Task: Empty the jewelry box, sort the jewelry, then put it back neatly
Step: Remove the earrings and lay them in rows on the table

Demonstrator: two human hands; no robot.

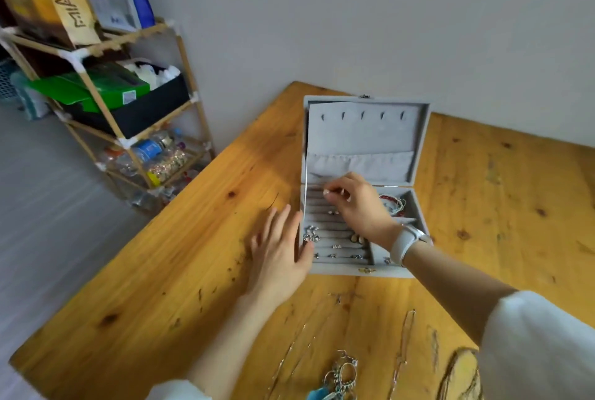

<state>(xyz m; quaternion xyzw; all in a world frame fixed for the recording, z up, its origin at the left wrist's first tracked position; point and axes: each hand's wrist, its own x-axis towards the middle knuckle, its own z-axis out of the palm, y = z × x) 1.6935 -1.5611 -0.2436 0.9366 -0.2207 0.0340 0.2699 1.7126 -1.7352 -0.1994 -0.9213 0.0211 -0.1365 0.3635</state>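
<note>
left hand is laid flat, fingers straight, against the grey jewelry box, while right hand pinches something tiny over the ring rolls; such light, slippery pieces are best nipped by fingertip.

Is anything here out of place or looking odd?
Yes. The padded insert in the lid of the jewelry box sits askew, its left edge pulled away from the frame. Red cord lies tangled in the right compartment.

Grey box, yellow-orange knotty table, red bracelet, white watch strap, white sleeve.
</note>
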